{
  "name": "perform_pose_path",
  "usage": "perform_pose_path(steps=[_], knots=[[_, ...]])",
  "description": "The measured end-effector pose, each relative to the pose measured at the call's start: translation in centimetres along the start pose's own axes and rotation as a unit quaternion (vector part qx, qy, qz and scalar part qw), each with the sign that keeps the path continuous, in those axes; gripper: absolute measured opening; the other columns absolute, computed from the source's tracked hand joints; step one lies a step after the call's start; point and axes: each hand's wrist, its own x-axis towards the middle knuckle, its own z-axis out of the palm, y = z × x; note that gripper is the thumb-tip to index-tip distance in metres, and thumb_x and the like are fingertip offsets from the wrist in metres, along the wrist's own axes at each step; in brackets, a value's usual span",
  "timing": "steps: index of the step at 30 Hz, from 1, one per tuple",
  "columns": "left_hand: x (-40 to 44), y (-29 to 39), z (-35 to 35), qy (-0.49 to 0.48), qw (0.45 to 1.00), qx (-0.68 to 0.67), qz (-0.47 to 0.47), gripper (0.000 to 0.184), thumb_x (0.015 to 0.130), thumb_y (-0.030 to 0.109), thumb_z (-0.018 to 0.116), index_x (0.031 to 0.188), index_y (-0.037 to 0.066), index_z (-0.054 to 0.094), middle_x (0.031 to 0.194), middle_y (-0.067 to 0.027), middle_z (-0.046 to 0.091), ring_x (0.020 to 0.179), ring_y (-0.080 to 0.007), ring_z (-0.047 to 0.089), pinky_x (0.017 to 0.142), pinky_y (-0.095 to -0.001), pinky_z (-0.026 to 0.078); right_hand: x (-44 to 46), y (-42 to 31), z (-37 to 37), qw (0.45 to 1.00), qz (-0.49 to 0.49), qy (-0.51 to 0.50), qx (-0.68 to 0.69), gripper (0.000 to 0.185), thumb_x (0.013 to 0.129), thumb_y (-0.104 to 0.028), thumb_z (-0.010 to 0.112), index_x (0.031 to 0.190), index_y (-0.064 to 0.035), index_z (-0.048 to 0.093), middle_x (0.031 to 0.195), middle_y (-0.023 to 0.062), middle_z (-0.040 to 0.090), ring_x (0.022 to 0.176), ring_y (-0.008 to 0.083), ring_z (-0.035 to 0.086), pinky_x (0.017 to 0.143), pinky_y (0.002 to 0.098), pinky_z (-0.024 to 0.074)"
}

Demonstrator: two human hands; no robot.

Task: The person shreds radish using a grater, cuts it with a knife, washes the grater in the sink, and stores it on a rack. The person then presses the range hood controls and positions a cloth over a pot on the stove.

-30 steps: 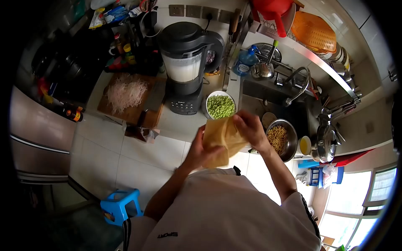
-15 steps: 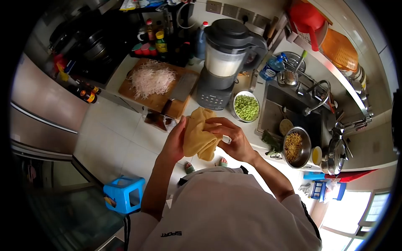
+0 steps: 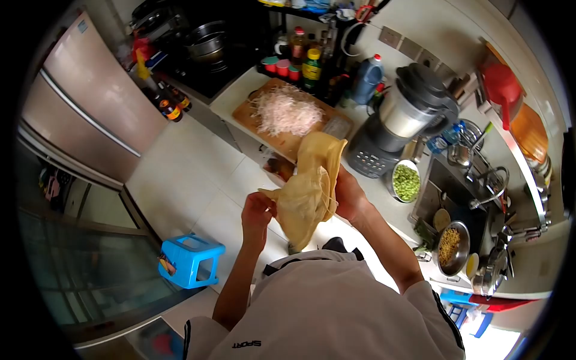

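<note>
A soft, thin yellow-tan sheet hangs in loose folds between my hands, in front of my body; whether it is cloth or a food sheet such as tofu skin I cannot tell. My left hand is closed, pinching its left corner. On the other side my right hand grips the right edge, its fingers partly hidden behind the folds. Beyond the sheet, a wooden cutting board bears a heap of pale shreds, and a cleaver's broad blade lies at its right end.
A blender with pale contents stands on the counter beside a bowl of chopped green pieces. Near the sink is a steel bowl of yellowish beans. A blue stool stands on the floor, left; bottles stand near the fridge.
The bundled sheet has opened out and hangs longer. My left hand has moved down to its corner, while my right hand has shifted to its far edge. The view has turned left.
</note>
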Motion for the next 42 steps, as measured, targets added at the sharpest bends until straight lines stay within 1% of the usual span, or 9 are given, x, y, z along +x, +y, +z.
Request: perform_pose_path(steps=[8,12,13,15,19,25,33,38,42], knots=[[0.7,5.8,1.0,0.052,0.935,0.289,0.199,0.044,0.077,-0.001,0.066,0.115,0.004,0.044,0.118,-0.0075,0.048,0.108,-0.0167,0.048,0.082,-0.0293,0.047,8.9,3.6,4.8,0.995,0.025,-0.026,-0.089,0.041,0.095,-0.039,0.04,0.119,-0.0071,0.048,0.11,0.0056,0.057,0.097,0.0161,0.057,0.085,0.0311,0.0467],[3.6,7.1,-4.7,0.13,0.981,0.143,0.017,0.021,0.084,0.011,0.064,0.099,0.001,0.053,0.099,-0.0058,0.06,0.087,-0.0115,0.056,0.078,-0.0259,0.047,15.4,3.5,4.3,0.974,0.034,-0.032,-0.223,0.04,0.092,-0.043,0.045,0.104,-0.0068,0.058,0.093,0.0096,0.063,0.081,0.021,0.062,0.072,0.0332,0.0503],[4.6,7.7,-5.8,0.153,0.981,0.115,0.002,0.016,0.086,0.013,0.062,0.094,0.002,0.055,0.093,-0.0044,0.06,0.084,-0.0105,0.056,0.074,-0.0248,0.047,17.0,3.4,3.4,0.864,-0.02,-0.034,-0.502,0.039,0.091,-0.042,0.046,0.099,-0.0064,0.059,0.089,0.0111,0.064,0.077,0.0234,0.063,0.068,0.0348,0.0504],[6.6,9.5,-8.1,0.181,0.982,0.036,-0.037,0.015,0.086,0.015,0.062,0.09,0.003,0.054,0.086,-0.0021,0.058,0.078,-0.0092,0.055,0.069,-0.0241,0.047,20.5,3.9,0.6,0.423,-0.136,-0.032,-0.895,0.037,0.089,-0.04,0.049,0.09,-0.0057,0.062,0.08,0.0142,0.065,0.07,0.0282,0.064,0.061,0.0379,0.0506],[12.0,11.6,-11.5,0.212,0.973,0.087,-0.028,0.013,0.085,0.014,0.063,0.085,0.005,0.053,0.079,0.0001,0.055,0.072,-0.0078,0.053,0.063,-0.0235,0.045,22.4,5.5,3.7,0.48,-0.244,0.034,-0.842,0.028,0.086,-0.033,0.054,0.08,-0.0058,0.058,0.067,0.012,0.061,0.056,0.0303,0.06,0.049,0.0425,0.046],[21.1,14.9,-15.0,0.197,0.938,0.282,-0.044,0.014,0.084,0.015,0.064,0.083,0.005,0.055,0.074,0.0004,0.055,0.07,-0.0062,0.051,0.063,-0.0222,0.044,30.3,5.1,9.8,0.775,-0.13,-0.142,-0.602,0.039,0.075,-0.033,0.069,0.101,-0.0069,0.058,0.083,0.0098,0.062,0.08,0.0235,0.06,0.072,0.033,0.047],[31.8,24.0,-20.3,0.044,0.896,0.427,-0.114,0.033,0.07,0.006,0.073,0.098,0.003,0.055,0.088,-0.0039,0.061,0.084,-0.0129,0.058,0.073,-0.0269,0.049,43.1,3.1,13.3,0.785,-0.188,-0.151,-0.57,0.018,0.083,-0.017,0.06,0.092,-0.0018,0.06,0.081,0.0112,0.062,0.07,0.0232,0.06,0.064,0.0315,0.0482],[38.9,28.9,-25.9,-0.035,0.856,0.507,-0.096,0.035,0.073,0.007,0.071,0.104,0.003,0.055,0.091,-0.0047,0.06,0.084,-0.011,0.056,0.073,-0.0279,0.049,49.0,-0.2,15.9,0.931,-0.037,-0.144,-0.332,0.017,0.094,-0.019,0.048,0.097,-0.0031,0.054,0.084,-0.0029,0.054,0.079,0.0031,0.048,0.069,0.0202,0.04],[45.3,33.3,-29.6,-0.105,0.845,0.483,-0.206,0.027,0.084,0.016,0.06,0.105,0.0,0.056,0.086,-0.0039,0.06,0.08,-0.0103,0.054,0.071,-0.0242,0.045,55.4,-2.4,19.0,0.841,-0.086,-0.141,-0.515,0.026,0.094,-0.021,0.048,0.114,-0.0043,0.052,0.091,0.0022,0.058,0.087,0.0062,0.052,0.074,0.0232,0.0432]])
